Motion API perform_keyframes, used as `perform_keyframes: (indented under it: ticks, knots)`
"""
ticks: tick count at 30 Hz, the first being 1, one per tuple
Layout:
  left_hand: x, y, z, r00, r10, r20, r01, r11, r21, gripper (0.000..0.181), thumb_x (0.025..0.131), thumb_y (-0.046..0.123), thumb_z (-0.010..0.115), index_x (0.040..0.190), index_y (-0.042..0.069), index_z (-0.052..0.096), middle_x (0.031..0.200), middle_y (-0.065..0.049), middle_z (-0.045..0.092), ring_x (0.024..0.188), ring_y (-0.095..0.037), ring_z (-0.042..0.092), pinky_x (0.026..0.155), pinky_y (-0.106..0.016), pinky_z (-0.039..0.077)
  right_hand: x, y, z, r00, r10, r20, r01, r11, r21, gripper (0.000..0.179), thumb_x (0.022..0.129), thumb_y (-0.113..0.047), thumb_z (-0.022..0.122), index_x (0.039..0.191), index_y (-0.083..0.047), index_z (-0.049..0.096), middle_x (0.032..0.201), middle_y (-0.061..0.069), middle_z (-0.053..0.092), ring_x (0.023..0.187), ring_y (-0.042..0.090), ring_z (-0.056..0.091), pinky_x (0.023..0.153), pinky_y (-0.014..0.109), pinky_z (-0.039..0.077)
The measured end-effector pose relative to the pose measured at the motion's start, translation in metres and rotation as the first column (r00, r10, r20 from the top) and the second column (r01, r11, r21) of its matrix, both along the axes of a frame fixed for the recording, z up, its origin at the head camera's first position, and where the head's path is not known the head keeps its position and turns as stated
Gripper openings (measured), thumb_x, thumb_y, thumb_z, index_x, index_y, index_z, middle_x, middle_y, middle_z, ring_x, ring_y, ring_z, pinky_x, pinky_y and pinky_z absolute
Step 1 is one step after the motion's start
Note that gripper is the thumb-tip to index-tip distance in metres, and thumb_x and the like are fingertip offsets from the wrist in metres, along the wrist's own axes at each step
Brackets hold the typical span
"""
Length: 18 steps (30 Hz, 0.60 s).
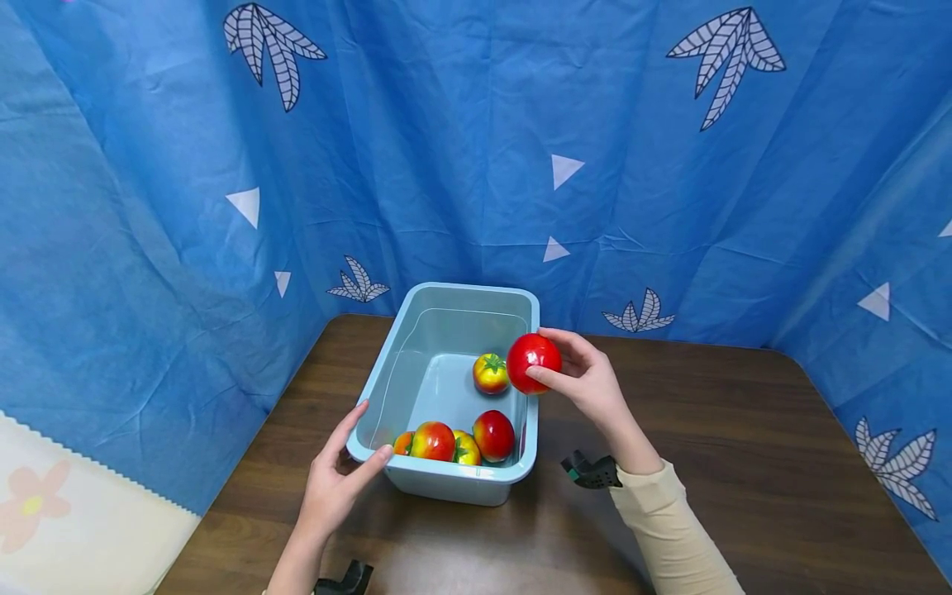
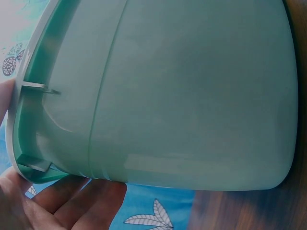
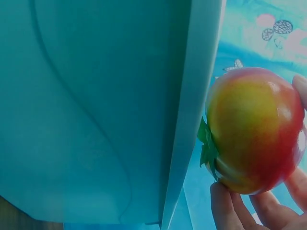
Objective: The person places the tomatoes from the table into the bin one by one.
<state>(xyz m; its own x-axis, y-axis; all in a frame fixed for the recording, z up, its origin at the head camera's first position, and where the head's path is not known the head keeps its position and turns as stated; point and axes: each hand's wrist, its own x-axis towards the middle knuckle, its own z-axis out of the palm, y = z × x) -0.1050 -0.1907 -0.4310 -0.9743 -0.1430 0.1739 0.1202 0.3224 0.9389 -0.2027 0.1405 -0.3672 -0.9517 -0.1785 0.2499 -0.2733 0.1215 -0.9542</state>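
A light blue plastic bin (image 1: 463, 491) stands on the table, its near left corner gripped by my left hand (image 1: 332, 486). In the left wrist view, that hand's fingers lie under the rim along the bin's outer wall (image 2: 192, 96). My right hand (image 1: 592, 387) holds a shiny red tomato (image 1: 534, 364) between thumb and fingers over the bin's right rim. The right wrist view shows this tomato (image 3: 256, 132) with a yellow side and green leafy top beside the bin's wall (image 3: 86, 158). Inside, one red-yellow tomato (image 1: 491, 374) sits apart; several, including a dark red tomato (image 1: 494, 435), cluster at the near end.
The dark wooden table (image 1: 714, 438) extends right of the bin. A blue patterned curtain (image 1: 476, 149) hangs behind and at both sides, close to the bin's far end. At the lower left lies a cream cloth (image 1: 82, 496) with a flower print.
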Motion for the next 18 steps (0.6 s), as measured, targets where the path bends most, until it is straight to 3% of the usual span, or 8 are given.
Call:
perform_keyframes:
  ticks: [18]
  knots:
    - [-0.001,0.0,-0.001,1.0,0.006,0.007,-0.006,1.0,0.001,0.063,0.084,0.024,0.071,0.14,0.026,0.044,0.143,-0.008,0.039,0.11,-0.029,0.049,0.078,-0.022,0.049,0.009,-0.013,0.001,0.998,0.061,-0.021,-0.061,0.998,0.019,0.059,0.076,-0.015,0.078,0.13,-0.014,0.054,0.127,0.007,0.053,0.106,0.03,0.056,0.076,0.037,0.053]
